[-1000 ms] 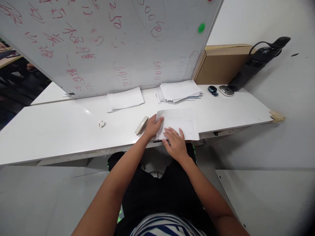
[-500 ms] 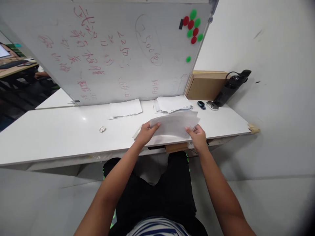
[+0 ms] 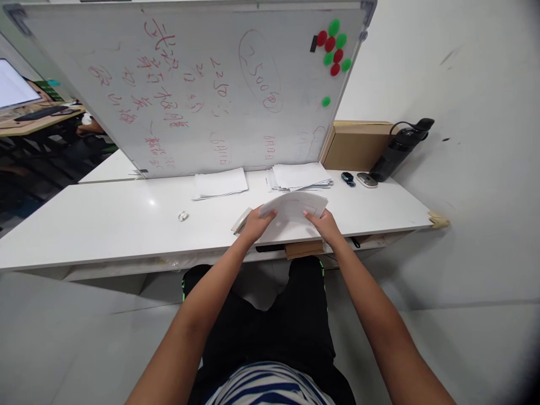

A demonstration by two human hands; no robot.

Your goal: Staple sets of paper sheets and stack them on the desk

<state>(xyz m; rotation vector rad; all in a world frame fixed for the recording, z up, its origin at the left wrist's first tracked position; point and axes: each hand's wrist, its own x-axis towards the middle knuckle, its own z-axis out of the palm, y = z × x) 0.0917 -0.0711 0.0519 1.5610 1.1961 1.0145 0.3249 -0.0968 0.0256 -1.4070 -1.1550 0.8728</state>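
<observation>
The left hand (image 3: 256, 223) and right hand (image 3: 327, 225) grip opposite ends of white sheets (image 3: 295, 206), bowed upward above the bench (image 3: 122, 225), between a stapler (image 3: 241, 221) and the larger paper stack (image 3: 300, 175).

On the desk (image 3: 105, 225) — 2 paper stacks (image 3: 221, 183) before the whiteboard (image 3: 291, 73), bottle (image 3: 399, 152) at right.

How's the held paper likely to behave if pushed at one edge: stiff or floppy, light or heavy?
Probably floppy: the paper bows between the left hand and the right hand, so a push would likely bend it further. Likely light too, since it looks thin.
</observation>
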